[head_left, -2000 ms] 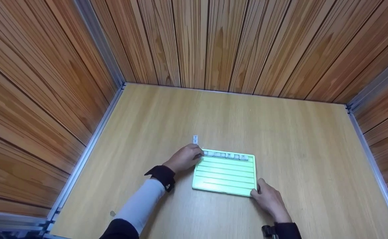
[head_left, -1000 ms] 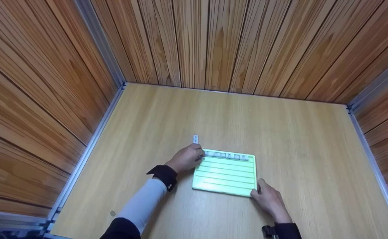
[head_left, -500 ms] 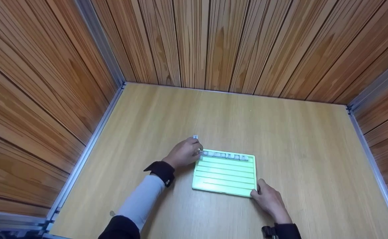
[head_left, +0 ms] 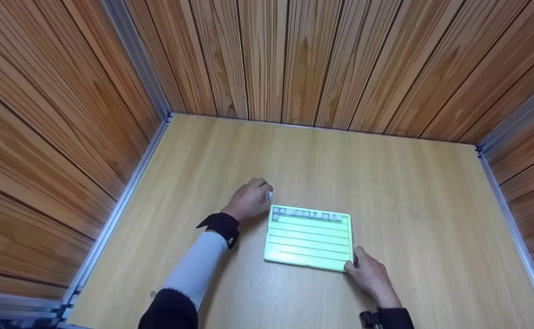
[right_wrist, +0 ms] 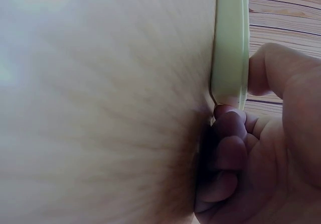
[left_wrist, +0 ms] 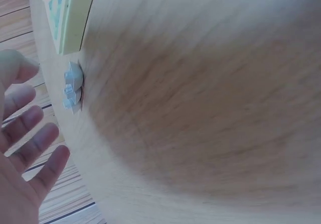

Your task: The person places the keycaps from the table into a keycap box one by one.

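A light green tray (head_left: 310, 244) with raised ridges lies on the table. Along its far edge runs a row of several small grey-white pieces (head_left: 310, 214), and one more such piece (head_left: 275, 217) sits just below the row's left end. Beyond the tray's far left corner is a short strip of bluish-grey lumps (left_wrist: 73, 86) with a shiny rim; its exact kind is unclear. My left hand (head_left: 251, 199) hovers beside this strip, its fingers spread and apart from it in the left wrist view. My right hand (head_left: 369, 276) pinches the tray's near right corner between thumb and fingers.
The wooden tabletop (head_left: 385, 192) is bounded by wood-plank walls (head_left: 321, 59) at the back and sides. Metal rails (head_left: 125, 196) run along the table's edges. A small dark mark (head_left: 153, 294) shows near the left forearm.
My left hand has moved from the tray's far left corner up and left to the strip. A grey-white piece now shows below the row's left end. The right hand has kept its hold.
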{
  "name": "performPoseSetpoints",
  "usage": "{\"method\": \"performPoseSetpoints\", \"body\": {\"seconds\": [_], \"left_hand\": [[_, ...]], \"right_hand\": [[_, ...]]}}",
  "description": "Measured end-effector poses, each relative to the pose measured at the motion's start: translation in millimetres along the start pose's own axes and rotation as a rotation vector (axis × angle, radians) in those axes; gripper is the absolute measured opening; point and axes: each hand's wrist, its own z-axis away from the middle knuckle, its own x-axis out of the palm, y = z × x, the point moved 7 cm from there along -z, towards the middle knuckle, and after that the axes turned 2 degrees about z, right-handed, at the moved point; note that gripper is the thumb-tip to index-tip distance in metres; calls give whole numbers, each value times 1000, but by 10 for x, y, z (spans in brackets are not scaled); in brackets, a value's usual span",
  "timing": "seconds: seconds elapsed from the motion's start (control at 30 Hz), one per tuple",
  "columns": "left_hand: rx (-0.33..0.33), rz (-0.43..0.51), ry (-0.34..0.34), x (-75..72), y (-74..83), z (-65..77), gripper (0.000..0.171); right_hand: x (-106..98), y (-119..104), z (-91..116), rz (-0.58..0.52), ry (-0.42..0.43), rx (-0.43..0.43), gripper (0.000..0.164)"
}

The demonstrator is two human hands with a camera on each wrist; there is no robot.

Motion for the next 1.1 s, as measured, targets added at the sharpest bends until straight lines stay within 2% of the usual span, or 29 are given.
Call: {"method": "performPoseSetpoints", "body": {"seconds": [0.07,0.3,0.37,0.57,0.67,0.87,1.1], "left_hand": [[-37,2,-10,6,-25,-46,32],[-231,131,-77,66,-81,-178,35],[-253,118,-82,79,-70,-206,35],[-251,-48,-74,120,-25,-279,28],[-249,-97,-74,147,-21,-308,26],[-259,-143,-60,167,-22,-335,23],[-265,-161,-78,221,-14,-370,26]], "right_hand": [[-11,-2,0,1,3,-2,17],[-25,0,-7,0,24,2,16],[-23,-3,-8,0,29,0,16],[-7,5,-7,-3,16,11,16],[-3,13,-6,-2,8,14,16],[-10,8,4,-4,14,9,15],[-9,1,15,-5,19,9,16]]}}
